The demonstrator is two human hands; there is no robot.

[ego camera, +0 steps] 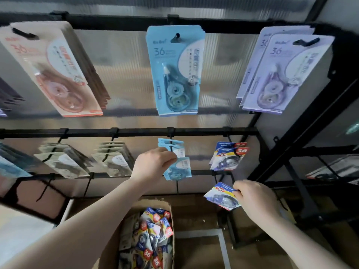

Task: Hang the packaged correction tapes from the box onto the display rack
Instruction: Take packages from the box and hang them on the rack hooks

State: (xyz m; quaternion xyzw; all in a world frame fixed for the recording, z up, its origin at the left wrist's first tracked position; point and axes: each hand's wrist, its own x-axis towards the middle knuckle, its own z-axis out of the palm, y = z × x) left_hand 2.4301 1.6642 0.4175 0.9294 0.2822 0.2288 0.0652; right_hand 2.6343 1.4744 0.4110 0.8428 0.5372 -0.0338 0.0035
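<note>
Both bare forearms reach forward and up. The left hand [153, 165] is raised higher, fingers curled and pinching a pack at its fingertips. The right hand [254, 199], lower and out to the side, grips another pack by its edge.

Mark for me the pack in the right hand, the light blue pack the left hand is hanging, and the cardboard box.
Blue-and-white pack [217, 197], head view: its clear blister front.
Light blue pack [179, 170], head view: lower blister.
Cardboard box [172, 216], head view: right wall rim.

head cam | 1 view | faces forward-down | close to display rack [174, 131]
</note>
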